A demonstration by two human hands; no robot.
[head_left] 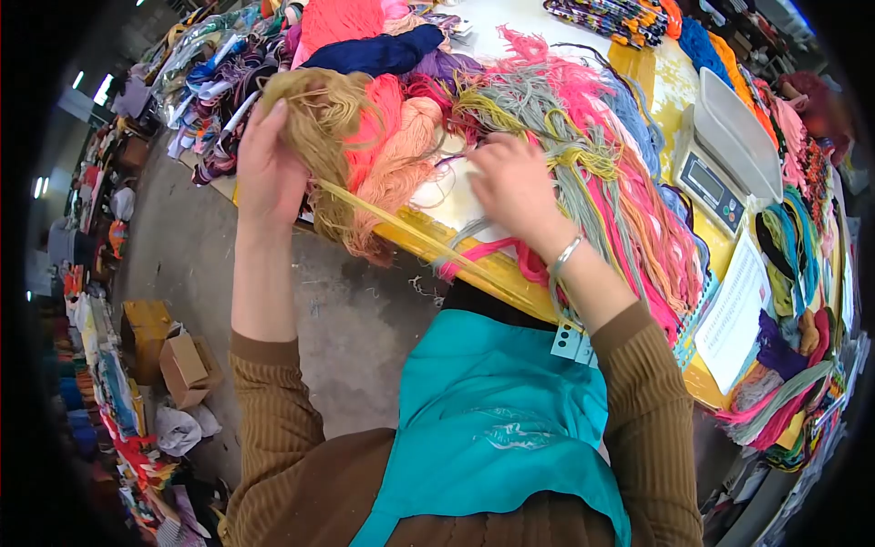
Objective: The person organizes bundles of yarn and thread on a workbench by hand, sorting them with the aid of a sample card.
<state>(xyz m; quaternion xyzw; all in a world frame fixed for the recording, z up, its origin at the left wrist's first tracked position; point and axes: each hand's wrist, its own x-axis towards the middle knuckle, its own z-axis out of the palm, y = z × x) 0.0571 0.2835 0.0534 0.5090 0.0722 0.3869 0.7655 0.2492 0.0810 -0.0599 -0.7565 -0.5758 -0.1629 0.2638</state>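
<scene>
A tan skein of yarn (319,114) hangs from my left hand (271,169), whose fingers are closed around its side at the table's left edge. Olive-yellow strands (401,223) stretch from this skein down and right, along the table edge. My right hand (515,187) is over the table with fingers apart, beside a long bundle of pink, grey and orange yarn (629,228); it grips nothing that I can see. Between the hands lie a peach skein (406,146) and a hot-pink skein (378,114). A pale card with holes (572,345) shows below my right wrist.
A digital scale (715,187) with a clear tray stands at the right, near a printed sheet (736,310). A navy skein (374,50) and other yarn piles cover the table's back (488,18). Cardboard boxes (189,369) sit on the floor at the left.
</scene>
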